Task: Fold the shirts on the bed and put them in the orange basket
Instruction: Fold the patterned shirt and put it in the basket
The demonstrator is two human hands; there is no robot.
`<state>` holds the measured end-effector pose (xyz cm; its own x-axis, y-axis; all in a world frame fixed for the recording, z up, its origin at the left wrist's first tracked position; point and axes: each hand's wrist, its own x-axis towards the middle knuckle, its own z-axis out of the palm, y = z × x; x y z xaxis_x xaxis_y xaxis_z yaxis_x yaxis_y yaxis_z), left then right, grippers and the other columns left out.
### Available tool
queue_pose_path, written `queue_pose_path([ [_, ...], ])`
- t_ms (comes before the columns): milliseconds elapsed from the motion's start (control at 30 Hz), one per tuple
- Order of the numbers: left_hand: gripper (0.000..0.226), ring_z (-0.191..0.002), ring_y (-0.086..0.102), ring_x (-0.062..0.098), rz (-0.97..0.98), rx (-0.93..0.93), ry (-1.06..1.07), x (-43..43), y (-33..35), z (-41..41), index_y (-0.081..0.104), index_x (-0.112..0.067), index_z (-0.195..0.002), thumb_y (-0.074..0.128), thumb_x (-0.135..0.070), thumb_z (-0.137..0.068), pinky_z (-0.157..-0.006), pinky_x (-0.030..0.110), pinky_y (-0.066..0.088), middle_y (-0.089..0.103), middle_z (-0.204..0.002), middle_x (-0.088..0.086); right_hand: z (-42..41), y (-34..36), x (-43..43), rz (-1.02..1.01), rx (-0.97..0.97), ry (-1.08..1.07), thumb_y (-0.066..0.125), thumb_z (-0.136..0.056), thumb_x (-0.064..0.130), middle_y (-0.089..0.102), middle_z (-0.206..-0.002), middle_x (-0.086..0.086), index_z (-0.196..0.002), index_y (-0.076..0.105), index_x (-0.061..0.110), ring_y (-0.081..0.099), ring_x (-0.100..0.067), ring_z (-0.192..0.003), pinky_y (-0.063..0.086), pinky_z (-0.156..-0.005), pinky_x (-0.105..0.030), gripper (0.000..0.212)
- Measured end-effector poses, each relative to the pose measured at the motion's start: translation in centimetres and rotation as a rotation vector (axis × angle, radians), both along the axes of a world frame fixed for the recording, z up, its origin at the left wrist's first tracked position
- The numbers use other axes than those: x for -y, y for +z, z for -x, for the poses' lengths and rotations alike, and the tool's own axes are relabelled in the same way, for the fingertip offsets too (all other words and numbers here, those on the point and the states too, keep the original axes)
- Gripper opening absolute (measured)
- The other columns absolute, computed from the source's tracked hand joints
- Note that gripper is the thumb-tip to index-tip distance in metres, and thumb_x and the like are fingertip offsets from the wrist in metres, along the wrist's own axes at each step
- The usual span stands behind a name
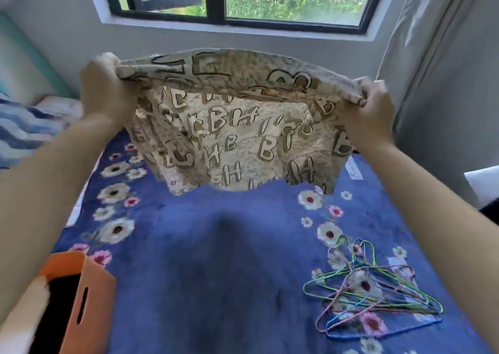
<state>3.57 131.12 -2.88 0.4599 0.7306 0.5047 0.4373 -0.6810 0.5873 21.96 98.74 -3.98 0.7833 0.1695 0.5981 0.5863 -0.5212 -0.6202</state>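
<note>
**Head view: patterned shirt held up over the bed**

Head camera looks down on a beige shirt [232, 127] printed with outlined letters, held in the air above the bed [216, 272] and hanging clear of the cover. Its top edge is stretched wide between both hands. The left hand [104, 92] is closed around the shirt's left corner, fingers wrapped over the bunched cloth. The right hand [371, 110] pinches the right corner, fingers curled over the edge. Both forearms reach forward from the lower corners of the picture.

Below the shirt the bed is covered by a blue blanket with white and pink flowers. The orange basket [81, 299] stands at the bed's lower left, its slotted handle facing right. A tangle of thin coloured wire hangers [372, 294] lies on the blanket at lower right. Beyond the bed are a window [237, 0] and a pale curtain [445, 83] on the right.
</note>
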Motion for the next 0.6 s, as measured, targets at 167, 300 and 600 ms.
queue_pose_path([
  [167,0.035,-0.061,0.048,0.029,-0.036,0.110,-0.060,3.4,-5.6,5.2,0.051,-0.010,-0.072,0.060,-0.039,-0.089,-0.054,0.034,0.030,0.055,-0.066,0.014,3.0,-4.6,3.3,0.127,0.005,0.098,0.051,-0.079,0.011,0.052,-0.093,-0.016,-0.090,0.066,0.000,0.048,-0.021,-0.084,0.028,-0.071,-0.020,0.022],
  [300,0.014,-0.062,0.046,0.017,0.009,0.067,-0.202,6.3,-12.7,10.5,0.049,-0.013,-0.072,0.053,-0.020,-0.083,-0.056,0.027,0.021,0.054,-0.073,0.012,6.2,-10.6,6.2,0.335,-0.099,0.160,0.050,-0.074,0.015,0.055,-0.097,-0.014,-0.093,0.070,0.002,0.051,-0.028,-0.095,0.032,-0.076,-0.023,0.030],
  [600,0.024,-0.079,0.058,0.037,0.304,-0.705,-0.277,10.8,-29.3,21.0,0.044,-0.015,-0.082,0.067,-0.021,-0.077,-0.060,0.041,0.042,0.048,-0.096,0.003,14.2,-27.3,10.7,0.917,-0.467,0.282,0.048,-0.069,0.019,0.059,-0.102,-0.008,-0.082,0.069,0.007,0.054,-0.034,-0.098,0.042,-0.079,-0.038,0.027],
])
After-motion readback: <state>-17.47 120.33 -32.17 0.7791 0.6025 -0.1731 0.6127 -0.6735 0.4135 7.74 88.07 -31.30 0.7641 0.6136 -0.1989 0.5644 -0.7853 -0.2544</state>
